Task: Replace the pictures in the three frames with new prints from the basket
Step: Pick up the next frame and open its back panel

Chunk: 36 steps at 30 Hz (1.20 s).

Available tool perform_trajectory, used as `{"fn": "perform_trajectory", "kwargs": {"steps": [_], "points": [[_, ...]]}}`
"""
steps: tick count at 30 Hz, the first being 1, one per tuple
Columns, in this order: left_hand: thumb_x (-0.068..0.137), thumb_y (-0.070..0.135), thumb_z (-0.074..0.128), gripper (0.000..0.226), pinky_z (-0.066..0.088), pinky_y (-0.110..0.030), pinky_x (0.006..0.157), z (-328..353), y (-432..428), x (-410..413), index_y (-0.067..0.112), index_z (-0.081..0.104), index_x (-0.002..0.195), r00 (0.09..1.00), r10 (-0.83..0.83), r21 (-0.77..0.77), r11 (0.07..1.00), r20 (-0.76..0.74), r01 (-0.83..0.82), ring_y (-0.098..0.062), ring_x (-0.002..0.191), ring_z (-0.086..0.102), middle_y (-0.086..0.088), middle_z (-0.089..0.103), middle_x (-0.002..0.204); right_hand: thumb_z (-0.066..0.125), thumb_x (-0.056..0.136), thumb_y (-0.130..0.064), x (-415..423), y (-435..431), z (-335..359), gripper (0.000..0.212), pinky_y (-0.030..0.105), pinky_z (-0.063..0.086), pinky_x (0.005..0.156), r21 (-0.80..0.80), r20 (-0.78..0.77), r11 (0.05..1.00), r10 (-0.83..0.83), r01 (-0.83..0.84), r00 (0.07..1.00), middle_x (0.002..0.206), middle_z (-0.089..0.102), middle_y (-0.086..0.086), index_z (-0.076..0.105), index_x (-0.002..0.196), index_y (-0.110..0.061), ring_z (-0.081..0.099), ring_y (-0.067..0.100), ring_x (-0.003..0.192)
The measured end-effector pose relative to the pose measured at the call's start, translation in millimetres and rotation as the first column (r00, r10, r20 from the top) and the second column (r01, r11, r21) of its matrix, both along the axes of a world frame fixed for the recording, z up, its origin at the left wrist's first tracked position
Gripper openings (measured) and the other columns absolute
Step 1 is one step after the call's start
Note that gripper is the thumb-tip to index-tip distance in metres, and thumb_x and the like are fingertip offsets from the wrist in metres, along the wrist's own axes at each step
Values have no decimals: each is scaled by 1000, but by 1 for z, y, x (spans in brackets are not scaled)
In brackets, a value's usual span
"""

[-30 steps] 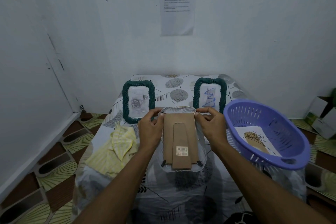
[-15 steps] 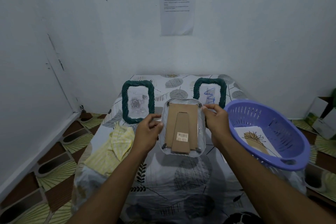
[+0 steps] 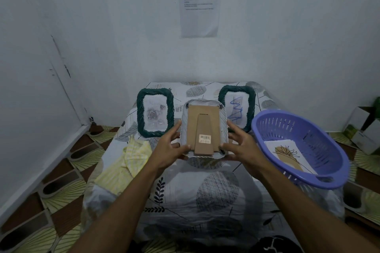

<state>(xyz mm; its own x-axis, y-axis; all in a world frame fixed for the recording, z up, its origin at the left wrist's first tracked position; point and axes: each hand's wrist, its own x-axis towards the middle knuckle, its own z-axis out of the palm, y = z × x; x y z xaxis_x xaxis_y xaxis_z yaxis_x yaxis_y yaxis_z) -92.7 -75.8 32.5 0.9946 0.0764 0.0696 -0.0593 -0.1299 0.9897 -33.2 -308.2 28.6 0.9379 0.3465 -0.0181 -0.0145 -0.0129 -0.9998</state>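
Got the white frame (image 3: 193,121) up in both hands, back side facing me

My left hand (image 3: 168,148) grips its lower left edge and my right hand (image 3: 242,148) grips the lower right, thumbs curled onto the cardboard back near the bottom corners. So it sits upright right between my palms, above the table (image 3: 205,191). The fold-out stand with the barcode sticker (image 3: 205,138) faces me. Behind it the left green frame (image 3: 140,113) and right green frame (image 3: 251,107) stand upright, one either side. The purple basket (image 3: 254,127) with the prints (image 3: 287,156) is just right of my right hand, and a yellow cloth (image 3: 127,162) lies to the left.
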Motion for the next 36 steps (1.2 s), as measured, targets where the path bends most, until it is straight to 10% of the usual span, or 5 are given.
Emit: {"fn": "perform_trajectory", "kwargs": {"steps": [22, 27, 36], "points": [[90, -7, 56, 73, 59, -32, 61, -11, -7, 6, 25, 28, 149, 998, 33, -90, 995, -50, -37, -18, 83, 70, 0, 60, 119, 60, 82, 12, 5, -5, -5, 90, 50, 59, 73, -51, -34, 999, 11, -13, 999, 142, 46, 9, 25, 150, -37, 68, 38, 94], [97, 9, 51, 53, 59, -35, 78, -18, -8, 14, 30, 39, 144, 996, 86, 39, 996, -19, -85, -19, 105, 62, -1, 53, 133, 49, 89, 10, 4, -10, -7, 78, 47, 59, 68, -11, -130, 999, -43, 42, 991, 140, 47, 12, 31, 148, -38, 64, 37, 99], [92, 4, 55, 36, 43, -18, 78, -37, -20, 11, 11, 59, 127, 990, 95, 316, 941, 106, -124, -8, 86, 54, -6, 59, 102, 46, 92, 8, -4, -16, -14, 61, 39, 56, 72, -352, 70, 913, -195, 207, 978, 109, 58, 1, 42, 144, -22, 59, 15, 87]]}}
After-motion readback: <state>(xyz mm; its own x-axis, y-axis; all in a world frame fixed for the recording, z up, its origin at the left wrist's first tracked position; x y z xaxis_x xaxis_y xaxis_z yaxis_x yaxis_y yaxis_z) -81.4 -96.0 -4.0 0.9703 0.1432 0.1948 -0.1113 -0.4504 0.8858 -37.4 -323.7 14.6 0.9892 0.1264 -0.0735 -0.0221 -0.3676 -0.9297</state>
